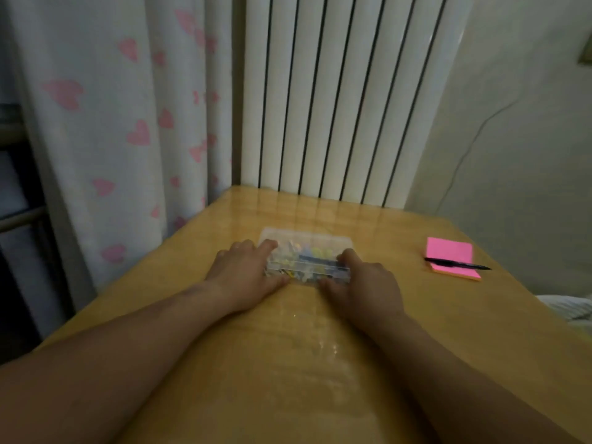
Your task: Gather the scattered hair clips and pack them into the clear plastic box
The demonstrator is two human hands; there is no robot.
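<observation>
Left hand [248, 270] at nine o'clock, right hand [362, 283] at three, both holding the clear box [307, 257] of clips [315, 252]; press evenly, probably closing lid.

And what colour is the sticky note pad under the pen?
Bright pink, seen in the head view: the sticky note pad lies under a black pen.

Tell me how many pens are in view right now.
1. A black pen lies across the pink sticky-note pad, right of the clear plastic box that both hands grip. Others could be hidden out of frame.
</observation>
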